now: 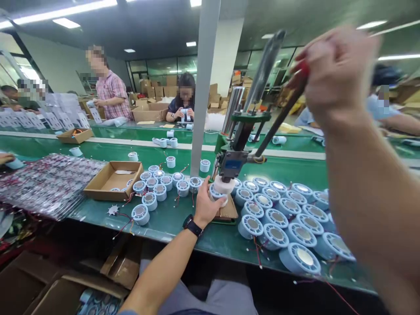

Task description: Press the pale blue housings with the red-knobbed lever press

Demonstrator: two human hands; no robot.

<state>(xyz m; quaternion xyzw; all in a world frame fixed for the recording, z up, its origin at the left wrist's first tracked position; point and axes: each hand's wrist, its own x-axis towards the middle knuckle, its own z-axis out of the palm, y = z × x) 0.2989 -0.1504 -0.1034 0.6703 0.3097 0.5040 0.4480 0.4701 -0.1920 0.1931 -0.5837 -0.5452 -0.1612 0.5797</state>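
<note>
Evidently, the left hand [207, 205] grips a round blue plastic housing [215, 191] beneath the white press pad [224, 185]; it looks light and rigid, best held by its side wall. Up and to its right, the blurred right hand [337, 72] seems clenched around the press lever [281, 114].

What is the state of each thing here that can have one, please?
Left hand: closed on round housing
Right hand: closed on press lever
Press lever: raised
Round housing: held under white press pad
Cardboard tray: open, partly filled
Wristwatch: strapped on
Ceiling light: lit
</note>
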